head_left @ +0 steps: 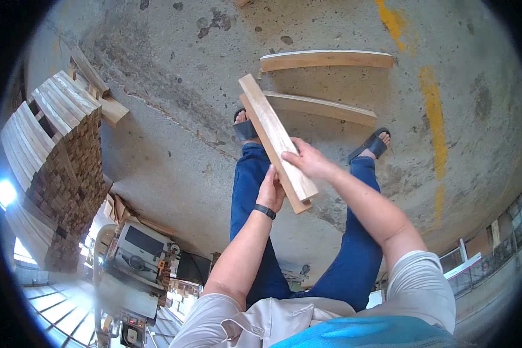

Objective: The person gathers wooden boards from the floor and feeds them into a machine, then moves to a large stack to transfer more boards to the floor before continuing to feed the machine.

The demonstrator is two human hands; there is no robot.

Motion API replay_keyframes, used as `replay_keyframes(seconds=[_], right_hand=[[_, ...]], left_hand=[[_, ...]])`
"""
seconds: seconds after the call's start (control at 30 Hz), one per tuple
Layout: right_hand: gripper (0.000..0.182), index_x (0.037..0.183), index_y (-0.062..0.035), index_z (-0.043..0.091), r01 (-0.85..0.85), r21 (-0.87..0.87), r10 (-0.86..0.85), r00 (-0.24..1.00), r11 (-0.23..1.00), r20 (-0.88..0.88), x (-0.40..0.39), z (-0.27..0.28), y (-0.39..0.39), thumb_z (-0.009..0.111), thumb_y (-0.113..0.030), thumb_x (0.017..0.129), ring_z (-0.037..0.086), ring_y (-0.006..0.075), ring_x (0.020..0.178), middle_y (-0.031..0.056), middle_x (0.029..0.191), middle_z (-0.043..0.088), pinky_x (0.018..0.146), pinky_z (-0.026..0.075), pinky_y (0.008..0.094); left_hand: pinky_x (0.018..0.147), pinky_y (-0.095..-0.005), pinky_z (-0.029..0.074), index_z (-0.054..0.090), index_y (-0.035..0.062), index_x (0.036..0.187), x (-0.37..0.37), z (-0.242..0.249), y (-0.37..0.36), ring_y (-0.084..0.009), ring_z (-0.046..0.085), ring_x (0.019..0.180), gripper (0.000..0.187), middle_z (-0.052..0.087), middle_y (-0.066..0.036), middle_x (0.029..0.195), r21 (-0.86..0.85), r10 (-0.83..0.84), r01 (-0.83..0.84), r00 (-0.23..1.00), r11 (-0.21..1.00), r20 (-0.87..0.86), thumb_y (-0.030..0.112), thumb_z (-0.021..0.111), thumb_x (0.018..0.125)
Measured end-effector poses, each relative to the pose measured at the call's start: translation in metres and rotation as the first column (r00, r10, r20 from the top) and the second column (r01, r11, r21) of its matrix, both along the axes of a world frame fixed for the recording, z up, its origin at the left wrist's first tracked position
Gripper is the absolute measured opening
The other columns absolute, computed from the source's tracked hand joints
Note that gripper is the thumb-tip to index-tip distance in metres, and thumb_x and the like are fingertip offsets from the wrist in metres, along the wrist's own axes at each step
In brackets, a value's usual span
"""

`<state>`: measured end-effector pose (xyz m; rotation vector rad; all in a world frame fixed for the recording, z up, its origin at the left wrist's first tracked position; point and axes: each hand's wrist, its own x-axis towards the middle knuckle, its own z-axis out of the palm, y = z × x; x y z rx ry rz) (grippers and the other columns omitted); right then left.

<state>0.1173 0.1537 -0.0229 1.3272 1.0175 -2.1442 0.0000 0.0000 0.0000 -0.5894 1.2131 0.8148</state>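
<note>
Two lengths of wood are held together, slanting, above my legs. The pale wooden board [275, 133] lies on the right, and the browner wooden board [289, 191] shows along its left edge and lower end. My left hand [271, 190] is closed on the browner board from the left, with its fingers partly hidden underneath. From the right, my right hand [304, 159] grips the pale board, thumb on its upper face. Beyond them on the floor lie a curved wooden piece [327, 60] and a second curved piece [325, 108], whose left end is hidden behind the held boards.
A tall stack of cut wood [69, 168] stands at the left, with loose wooden blocks [115, 109] beside it. A grey machine [136, 252] is at lower left. Worn yellow paint [434, 116] marks the concrete floor at right. My sandaled feet stand near the curved pieces.
</note>
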Motion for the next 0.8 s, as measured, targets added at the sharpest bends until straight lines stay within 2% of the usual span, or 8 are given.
replay_keyframes(seconds=[0.1, 0.17, 0.3, 0.37, 0.43, 0.5, 0.6, 0.8], right_hand=[[0.071, 0.147, -0.0011, 0.039, -0.19, 0.2, 0.164, 0.977, 0.961, 0.137, -0.009, 0.016, -0.017, 0.058, -0.045, 0.094, 0.049, 0.0447, 0.127, 0.0309, 0.137, 0.046, 0.107, 0.04, 0.0462], [0.066, 0.144, -0.0008, 0.042, -0.109, 0.274, 0.103, 0.994, 0.956, 0.039, -0.009, 0.003, -0.036, 0.057, -0.043, 0.095, 0.052, 0.0448, 0.122, 0.03, 0.129, 0.051, 0.106, 0.041, 0.047], [0.069, 0.144, -0.0049, 0.045, -0.161, 0.196, 0.201, 0.958, 0.967, -0.206, 0.015, -0.059, -0.017, 0.062, -0.047, 0.092, 0.049, 0.0421, 0.127, 0.0271, 0.131, 0.05, 0.107, 0.039, 0.0465], [0.074, 0.149, -0.0093, 0.041, -0.482, 0.61, 0.386, 0.875, 0.629, 0.293, 0.016, -0.063, 0.011, 0.066, -0.047, 0.089, 0.048, 0.0386, 0.127, 0.0241, 0.131, 0.052, 0.105, 0.041, 0.0484], [0.088, 0.146, -0.0101, 0.043, -0.698, 0.687, 0.304, 0.711, 0.203, 0.634, 0.032, -0.104, 0.019, 0.08, -0.046, 0.075, 0.046, 0.0376, 0.128, 0.0217, 0.135, 0.051, 0.106, 0.039, 0.0485], [0.077, 0.141, -0.0086, 0.045, -0.75, 0.641, 0.364, 0.559, -0.159, 0.745, 0.057, -0.158, 0.034, 0.078, -0.037, 0.077, 0.05, 0.034, 0.123, 0.017, 0.129, 0.054, 0.103, 0.042, 0.0477], [0.061, 0.132, -0.0082, 0.05, -0.843, 0.531, 0.59, 0.473, 0.087, 0.654, 0.061, -0.202, 0.039, 0.073, -0.025, 0.078, 0.053, 0.03, 0.115, 0.0126, 0.119, 0.055, 0.097, 0.045, 0.0456], [0.051, 0.137, -0.0109, 0.047, -0.772, 0.636, 0.532, 0.54, 0.006, 0.652, 0.038, -0.182, 0.077, 0.059, -0.013, 0.087, 0.054, 0.0273, 0.117, 0.0113, 0.123, 0.055, 0.095, 0.046, 0.0447]], left_hand=[[0.114, -0.0427, 0.035, 0.034, 0.0072, 0.15, 0.002, 0.009, 0.0, -0.0259, 0.048, 0.133, 0.076, 0.049, -0.01, 0.145, -0.171, 0.214, -0.189, 0.966, 0.967, 0.145, 0.054, 0.058, 0.095], [0.11, -0.0416, 0.04, 0.036, 0.0056, 0.148, 0.005, 0.0, -0.006, -0.0258, 0.052, 0.129, 0.074, 0.053, -0.011, 0.141, -0.115, 0.054, -0.051, 0.998, 0.992, 0.028, 0.051, 0.06, 0.095], [0.097, -0.0406, 0.052, 0.046, 0.0037, 0.138, -0.017, 0.011, 0.007, -0.0252, 0.063, 0.11, 0.059, 0.062, -0.012, 0.122, -0.152, 0.102, -0.09, 0.992, 0.984, 0.078, 0.034, 0.066, 0.091], [0.095, -0.0401, 0.052, 0.047, 0.0036, 0.137, -0.028, 0.021, 0.014, -0.0251, 0.064, 0.108, 0.058, 0.063, -0.012, 0.12, -0.166, 0.128, -0.113, 0.988, 0.98, 0.084, 0.033, 0.066, 0.091], [0.094, -0.0395, 0.053, 0.048, 0.0035, 0.136, -0.036, 0.035, 0.022, -0.0249, 0.065, 0.106, 0.057, 0.064, -0.012, 0.118, -0.179, 0.15, -0.133, 0.985, 0.975, 0.09, 0.033, 0.066, 0.09], [0.092, -0.0373, 0.053, 0.047, 0.0026, 0.134, -0.045, 0.049, 0.023, -0.0229, 0.064, 0.104, 0.057, 0.062, -0.011, 0.115, -0.149, 0.203, -0.193, 0.978, 0.97, 0.048, 0.035, 0.064, 0.09], [0.091, -0.0372, 0.053, 0.047, 0.0028, 0.134, -0.05, 0.058, 0.017, -0.0225, 0.064, 0.103, 0.059, 0.062, -0.011, 0.115, -0.19, 0.21, -0.201, 0.977, 0.961, 0.026, 0.036, 0.066, 0.089], [0.091, -0.0368, 0.053, 0.048, 0.0011, 0.134, -0.053, 0.058, -0.003, -0.0237, 0.064, 0.102, 0.062, 0.062, -0.012, 0.113, -0.206, 0.225, -0.223, 0.974, 0.953, -0.013, 0.038, 0.068, 0.088]])
